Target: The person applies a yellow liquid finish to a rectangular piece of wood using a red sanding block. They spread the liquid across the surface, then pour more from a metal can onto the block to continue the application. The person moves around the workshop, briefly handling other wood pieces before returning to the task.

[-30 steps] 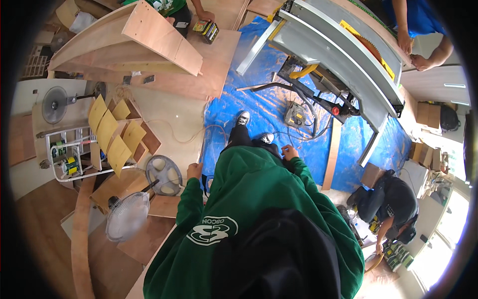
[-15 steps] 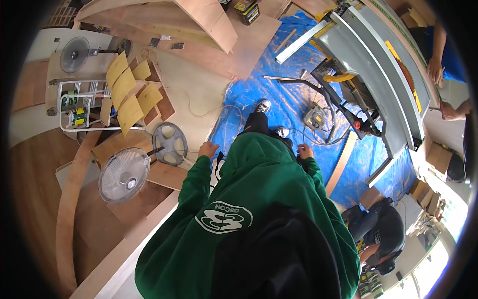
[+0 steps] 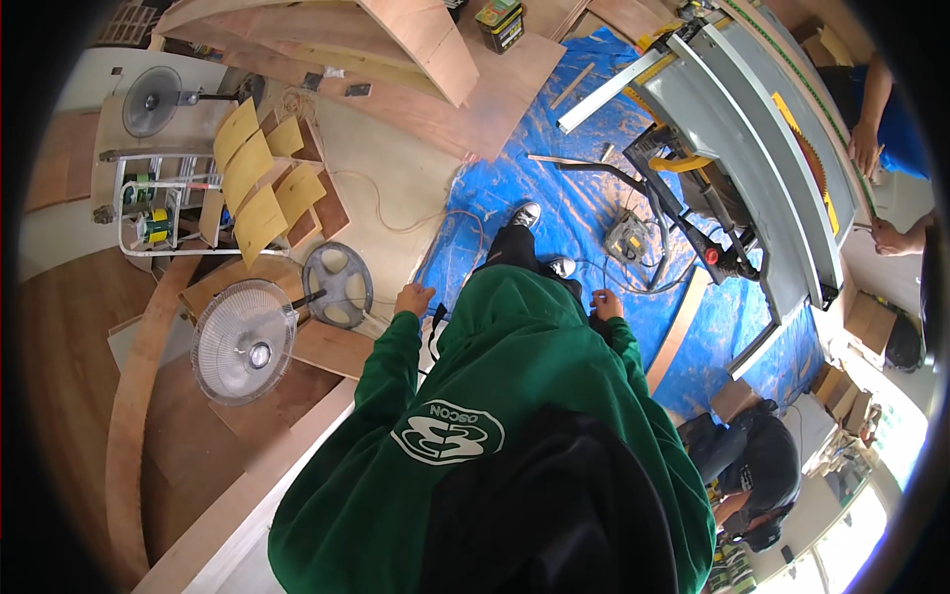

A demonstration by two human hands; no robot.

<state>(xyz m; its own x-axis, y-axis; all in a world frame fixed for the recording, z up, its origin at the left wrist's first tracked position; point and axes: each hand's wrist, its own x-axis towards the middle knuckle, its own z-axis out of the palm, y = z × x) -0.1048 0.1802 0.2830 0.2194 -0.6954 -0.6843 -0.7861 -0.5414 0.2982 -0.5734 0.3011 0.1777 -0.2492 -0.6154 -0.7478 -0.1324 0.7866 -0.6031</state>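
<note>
My left hand (image 3: 415, 298) hangs beside the front of my green hoodie, its fingers curled inward. A black strap (image 3: 437, 319) dangles just beside it. My right hand (image 3: 607, 304) is at the other side of the hoodie, over the blue tarp (image 3: 485, 203), with fingers also drawn together. Anything small inside either hand is too hidden to make out. Between the hands, below, are my black-and-white shoes (image 3: 526, 214) on the tarp.
A grey table saw (image 3: 732, 109) stands right, with another person's hands (image 3: 891, 238) by its far edge. Someone in dark clothes (image 3: 757, 455) bends over at lower right. A yellow-grey power tool (image 3: 627, 238) and wooden plank (image 3: 681, 332) lie on the tarp. Left are a fan (image 3: 244, 342) and a cart (image 3: 188, 247).
My hands keep nearly the same place and pose. The other person's lower hand by the saw has moved slightly down and left. The bending person has shifted a little.
</note>
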